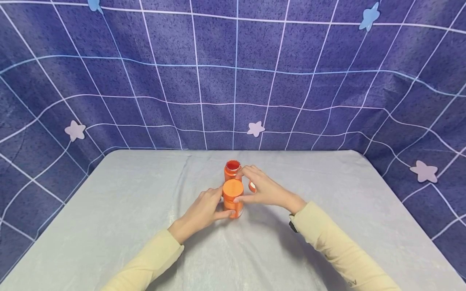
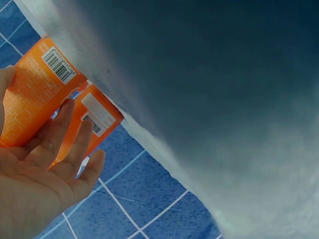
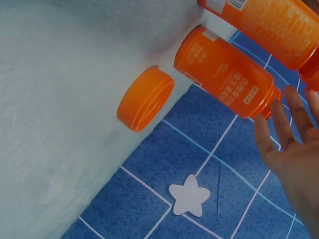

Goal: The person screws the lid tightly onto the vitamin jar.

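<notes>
Blue gridded backdrop [image 1: 218, 85] is filling the upper half of the head view; pale tabletop [image 1: 120, 202] is spreading below. Sleeved forearms [image 1: 338, 244] are slanting inward from the lower left and lower right.

Left hand [image 1: 202, 208], left of centre: palm facing inward, thumb crossing the near side of the capped bottle [image 1: 230, 198], fingers going round its left; this grip is pinching the body. Right hand [image 1: 267, 190], right of centre: arching in, thumb resting just under the lid, other fingers spreading behind; cannot tell whether this grip is pinching the lid.

Capped bottle is standing upright at the head view's lower centre, long axis vertical, lid pointing up. Open bottle [image 1: 230, 173] is standing just behind, also upright, mouth facing up. The head view is looking into that mouth; only the left wrist view is showing its barcode, while the right wrist view is giving printed lines down its side.

Loose cap [image 1: 252, 186] is lying open side up, right of the open bottle, partly hidden by the right hand; the right wrist view is showing it whole.
</notes>
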Demonstrator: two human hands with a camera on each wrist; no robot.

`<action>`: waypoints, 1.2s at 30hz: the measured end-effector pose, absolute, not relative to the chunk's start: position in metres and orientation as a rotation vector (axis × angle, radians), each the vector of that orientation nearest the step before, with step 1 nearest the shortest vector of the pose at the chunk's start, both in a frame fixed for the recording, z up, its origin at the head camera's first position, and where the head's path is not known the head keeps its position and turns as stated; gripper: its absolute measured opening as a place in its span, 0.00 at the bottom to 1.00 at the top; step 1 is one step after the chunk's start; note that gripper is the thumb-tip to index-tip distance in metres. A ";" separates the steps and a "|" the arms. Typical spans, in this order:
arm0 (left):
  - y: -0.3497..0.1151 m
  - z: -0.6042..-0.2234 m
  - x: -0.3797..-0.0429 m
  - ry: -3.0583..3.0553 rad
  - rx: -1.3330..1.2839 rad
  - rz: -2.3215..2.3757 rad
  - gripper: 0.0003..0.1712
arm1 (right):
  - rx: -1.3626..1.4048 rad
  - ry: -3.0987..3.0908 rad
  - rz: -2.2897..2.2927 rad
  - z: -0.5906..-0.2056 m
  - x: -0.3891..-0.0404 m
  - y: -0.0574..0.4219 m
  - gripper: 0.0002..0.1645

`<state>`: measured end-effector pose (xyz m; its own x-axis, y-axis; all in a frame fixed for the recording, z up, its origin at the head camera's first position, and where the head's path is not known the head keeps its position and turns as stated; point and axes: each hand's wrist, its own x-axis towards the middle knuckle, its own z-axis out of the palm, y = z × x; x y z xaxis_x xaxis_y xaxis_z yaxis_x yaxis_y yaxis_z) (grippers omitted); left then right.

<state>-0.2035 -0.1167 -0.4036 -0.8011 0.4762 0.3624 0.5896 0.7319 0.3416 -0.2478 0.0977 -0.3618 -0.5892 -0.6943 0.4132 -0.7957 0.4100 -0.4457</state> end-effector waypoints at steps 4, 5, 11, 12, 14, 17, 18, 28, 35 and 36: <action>-0.117 -0.403 -0.204 -2.691 -0.837 -0.676 0.37 | 1.399 -2.501 0.939 -0.360 -0.250 0.100 0.35; -0.117 -0.403 -0.204 -2.694 -0.835 -0.685 0.37 | 1.418 -2.501 0.942 -0.360 -0.250 0.100 0.35; -0.117 -0.402 -0.205 -2.712 -0.833 -0.709 0.37 | 1.539 -2.490 0.954 -0.356 -0.254 0.103 0.34; -0.117 -0.402 -0.205 -2.712 -0.834 -0.710 0.37 | 1.555 -2.488 0.954 -0.356 -0.255 0.103 0.34; -0.117 -0.402 -0.205 -2.712 -0.838 -0.711 0.37 | 1.577 -2.484 0.943 -0.356 -0.256 0.104 0.34; -0.117 -0.402 -0.205 -2.709 -0.842 -0.708 0.37 | 1.596 -2.481 0.938 -0.356 -0.257 0.105 0.33; -0.117 -0.402 -0.205 -2.708 -0.843 -0.707 0.37 | 1.599 -2.478 0.937 -0.356 -0.258 0.105 0.33; -0.117 -0.403 -0.205 -2.707 -0.831 -0.683 0.37 | 1.457 -2.488 0.944 -0.360 -0.253 0.103 0.29; -0.116 -0.402 -0.203 -2.710 -0.824 -0.672 0.38 | 1.294 -2.531 0.965 -0.367 -0.245 0.099 0.30; -0.116 -0.402 -0.203 -2.711 -0.824 -0.670 0.37 | 1.277 -2.530 0.961 -0.368 -0.245 0.098 0.31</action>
<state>-0.2026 -0.1161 -0.4021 -0.8156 0.4676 0.3408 0.5726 0.7375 0.3582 -0.2447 0.0981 -0.3683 -0.6265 -0.6700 0.3982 -0.7654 0.4323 -0.4767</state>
